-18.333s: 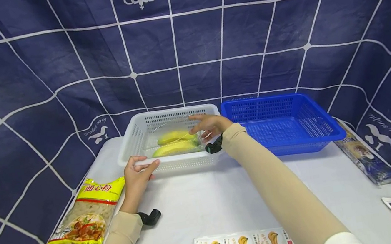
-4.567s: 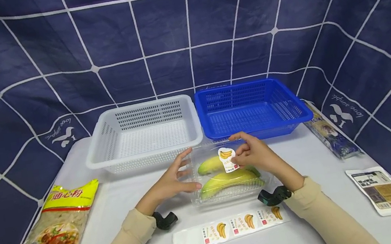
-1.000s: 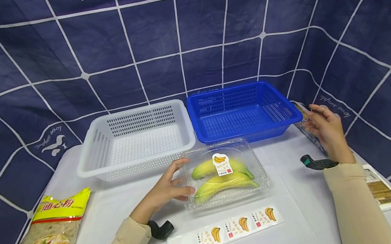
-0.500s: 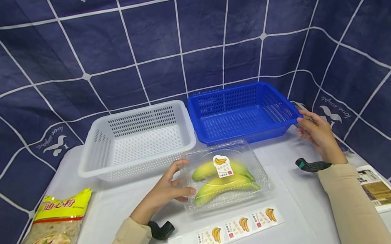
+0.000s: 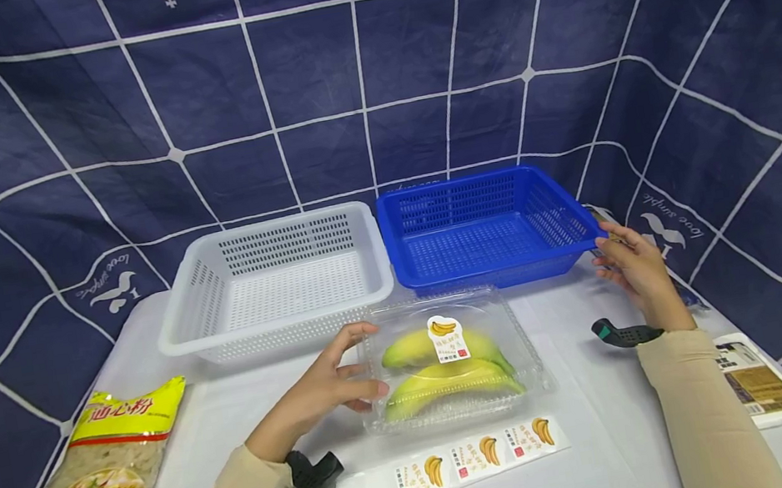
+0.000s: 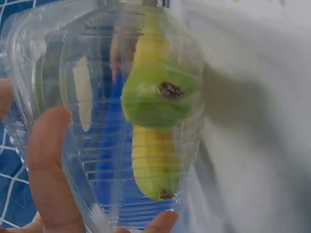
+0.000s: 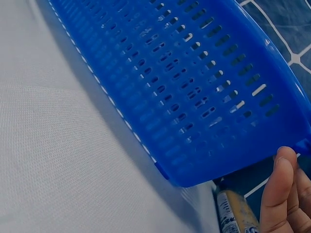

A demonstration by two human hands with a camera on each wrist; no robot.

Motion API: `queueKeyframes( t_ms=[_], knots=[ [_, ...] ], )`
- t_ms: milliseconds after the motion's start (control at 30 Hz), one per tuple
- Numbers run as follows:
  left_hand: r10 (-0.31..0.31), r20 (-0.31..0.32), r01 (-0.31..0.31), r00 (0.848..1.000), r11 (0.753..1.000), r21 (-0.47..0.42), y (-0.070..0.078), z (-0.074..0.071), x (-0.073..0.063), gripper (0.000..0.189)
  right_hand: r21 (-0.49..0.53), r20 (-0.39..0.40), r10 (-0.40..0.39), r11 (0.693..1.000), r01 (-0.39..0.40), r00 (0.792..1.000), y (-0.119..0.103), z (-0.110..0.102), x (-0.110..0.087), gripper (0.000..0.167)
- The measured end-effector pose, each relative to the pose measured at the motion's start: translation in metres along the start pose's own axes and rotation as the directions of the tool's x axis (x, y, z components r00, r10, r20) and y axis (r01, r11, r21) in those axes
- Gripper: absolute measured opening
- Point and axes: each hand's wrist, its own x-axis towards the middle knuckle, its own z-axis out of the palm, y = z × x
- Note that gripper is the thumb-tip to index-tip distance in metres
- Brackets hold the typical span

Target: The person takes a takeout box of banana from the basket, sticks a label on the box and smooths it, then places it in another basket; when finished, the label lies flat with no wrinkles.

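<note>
A clear plastic box with bananas inside stands before the two baskets, a banana label on its lid. My left hand grips the box's left end, thumb near the front and index finger on the lid edge. In the left wrist view, banana ends show through the clear wall. Off to the right, my right hand pinches the front right corner of the blue basket; in the right wrist view, the fingertips are at that rim. A white basket with nothing inside stands left of it.
A label strip lies in front of the box. At the left lies a yellow food bag. A brown-and-white packet lies at right, and another packet is partly hidden behind my right hand. A blue curtain hangs behind.
The banana box has left the white basket for the table. One label has gone from the strip onto its lid. My right hand has moved to the blue basket's corner; the box has shifted slightly.
</note>
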Motion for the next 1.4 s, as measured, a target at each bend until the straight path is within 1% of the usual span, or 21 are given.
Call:
queueKeyframes(
  t_ms=[100, 233, 400, 533, 767, 933, 1067, 1200, 1400],
  knots=[
    [0.001, 0.012, -0.002, 1.0, 1.0, 0.015, 0.008, 0.002, -0.005, 0.089, 0.008, 0.005, -0.002, 1.0, 0.002, 1.0, 0.0, 0.0, 0.0, 0.027],
    [0.008, 0.044, -0.008, 0.999, 1.0, 0.01, 0.02, 0.003, -0.009, 0.088, -0.014, 0.001, -0.001, 1.0, 0.001, 1.0, 0.001, 0.0, 0.0, 0.027],
    [0.025, 0.072, -0.026, 0.997, 1.0, 0.008, 0.04, 0.0, -0.011, 0.085, -0.038, -0.002, -0.007, 0.999, 0.007, 1.0, 0.002, 0.0, -0.002, 0.027],
    [0.047, 0.078, -0.05, 0.996, 0.998, 0.029, 0.059, -0.003, -0.01, 0.083, -0.031, -0.005, -0.013, 0.999, 0.013, 1.0, 0.002, 0.001, -0.002, 0.026],
    [0.087, 0.062, -0.091, 0.994, 0.993, 0.075, 0.093, -0.009, -0.007, 0.084, -0.001, -0.016, 0.002, 1.0, -0.002, 1.0, 0.002, 0.003, -0.002, 0.026],
    [0.115, 0.056, -0.119, 0.992, 0.99, 0.078, 0.113, -0.014, -0.002, 0.084, -0.014, -0.033, 0.016, 1.0, -0.016, 0.999, 0.002, 0.004, -0.003, 0.027],
    [0.128, 0.046, -0.131, 0.991, 0.987, 0.09, 0.124, -0.018, 0.005, 0.083, -0.009, -0.033, 0.022, 1.0, -0.022, 0.999, 0.002, 0.004, -0.003, 0.027],
    [0.138, 0.046, -0.142, 0.989, 0.986, 0.09, 0.133, -0.021, 0.015, 0.079, -0.005, -0.027, 0.024, 1.0, -0.024, 0.999, 0.001, 0.006, -0.005, 0.028],
    [0.14, 0.044, -0.143, 0.989, 0.986, 0.09, 0.145, -0.024, 0.034, 0.075, -0.008, -0.019, 0.026, 1.0, -0.026, 0.999, 0.002, 0.005, -0.005, 0.03]
  ],
)
